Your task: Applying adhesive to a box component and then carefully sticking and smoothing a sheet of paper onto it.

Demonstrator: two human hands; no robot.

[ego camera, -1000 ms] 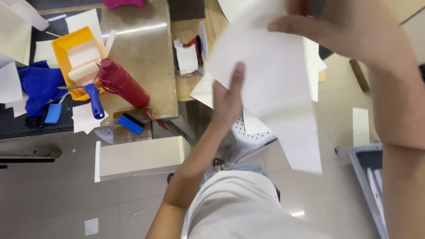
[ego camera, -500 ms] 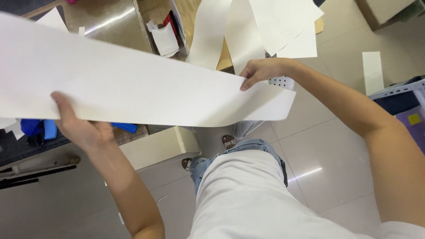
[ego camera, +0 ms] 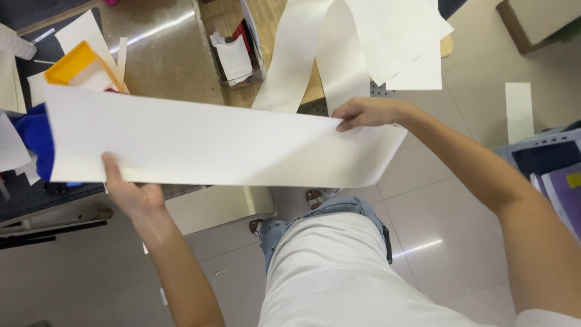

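A long white paper sheet [ego camera: 212, 142] stretches flat and nearly level in front of me, above the bench edge. My left hand [ego camera: 130, 191] grips its lower left edge, thumb on top. My right hand [ego camera: 363, 112] pinches its upper right corner, where the sheet curls down a little. The sheet hides most of the bench below it.
A brown workbench [ego camera: 163, 54] holds a yellow tray [ego camera: 72, 66], a small box of paper scraps [ego camera: 239, 54] and blue cloth [ego camera: 33, 136]. More white paper strips [ego camera: 363, 42] hang from the bench's right end. A paper strip [ego camera: 519, 109] lies on the tiled floor; dark trays [ego camera: 554, 169] sit at right.
The sheet went from hanging upright in my raised right hand to being held flat and level between both hands. Since half a second ago it has dropped lower and shifted slightly right.
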